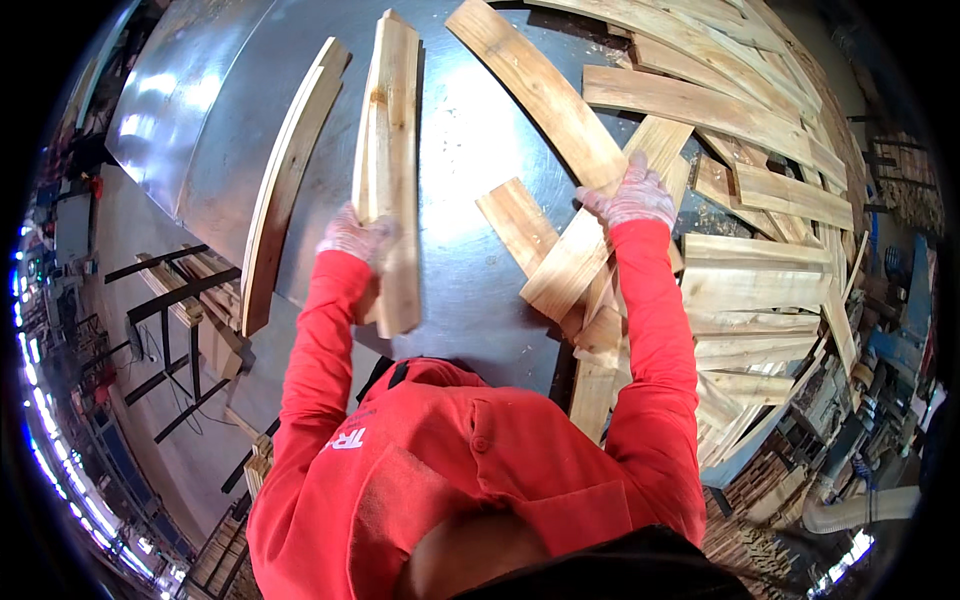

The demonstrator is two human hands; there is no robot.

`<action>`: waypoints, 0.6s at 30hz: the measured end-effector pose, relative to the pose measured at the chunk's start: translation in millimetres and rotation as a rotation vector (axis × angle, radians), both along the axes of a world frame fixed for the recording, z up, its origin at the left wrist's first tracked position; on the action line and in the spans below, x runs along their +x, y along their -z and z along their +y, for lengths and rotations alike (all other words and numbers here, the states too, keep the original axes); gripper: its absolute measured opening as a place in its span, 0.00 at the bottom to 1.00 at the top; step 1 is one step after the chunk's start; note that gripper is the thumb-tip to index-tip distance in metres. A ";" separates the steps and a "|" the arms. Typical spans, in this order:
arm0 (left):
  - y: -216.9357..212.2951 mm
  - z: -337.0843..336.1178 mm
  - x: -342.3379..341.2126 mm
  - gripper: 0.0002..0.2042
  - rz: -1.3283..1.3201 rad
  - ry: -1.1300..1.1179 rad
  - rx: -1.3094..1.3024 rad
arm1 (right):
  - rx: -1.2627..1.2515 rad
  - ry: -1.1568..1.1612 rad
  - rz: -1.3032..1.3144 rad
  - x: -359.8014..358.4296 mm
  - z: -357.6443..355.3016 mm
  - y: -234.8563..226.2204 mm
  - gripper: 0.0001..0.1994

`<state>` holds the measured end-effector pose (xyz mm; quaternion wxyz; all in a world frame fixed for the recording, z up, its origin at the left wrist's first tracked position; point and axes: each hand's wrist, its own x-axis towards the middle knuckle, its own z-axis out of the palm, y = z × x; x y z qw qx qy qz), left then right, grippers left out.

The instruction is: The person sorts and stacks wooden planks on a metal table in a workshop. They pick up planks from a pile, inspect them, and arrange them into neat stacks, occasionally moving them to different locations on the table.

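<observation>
My left hand [355, 235], in a thin pale glove, is closed on the left edge of a long wooden board [388, 130]. That board lies lengthwise before me, another strip seeming to lie against it, and its near end is slightly blurred. At the right, my gloved right hand [630, 197] grips the near end of a slanting plank [540, 90]; its fingertips are partly hidden. Under and beside this hand, a shorter board [568, 265] crosses other pieces. Left of my left hand, a pair of narrow boards [295, 185] rests along the table's edge.
A shiny metal table [465, 220] carries the boards. Over its right side spreads a loose pile of planks [755, 265] with wood shavings. A black metal rack [185, 320] holding wood stands at the left, and a pale hose [865, 508] runs at the lower right.
</observation>
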<state>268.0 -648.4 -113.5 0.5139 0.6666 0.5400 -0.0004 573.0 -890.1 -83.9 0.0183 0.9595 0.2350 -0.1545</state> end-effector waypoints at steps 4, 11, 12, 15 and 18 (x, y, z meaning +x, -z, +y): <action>-16.3 5.9 -13.2 0.32 0.487 0.306 0.316 | 0.064 0.014 0.164 -34.9 -6.5 -16.1 0.41; -1.8 10.1 -26.9 0.36 0.543 0.333 0.308 | 0.042 -0.086 0.214 -93.0 -20.4 -15.8 0.24; -2.6 9.1 -27.3 0.36 0.538 0.330 0.315 | 0.202 -0.010 0.330 -98.7 -23.3 -13.5 0.25; -10.9 -2.4 -30.5 0.35 0.322 0.296 0.679 | 0.701 0.002 0.745 -103.3 -46.6 20.4 0.24; -28.9 -42.8 -36.4 0.34 -0.229 0.120 0.722 | 1.109 0.139 0.847 -128.5 -24.4 3.4 0.23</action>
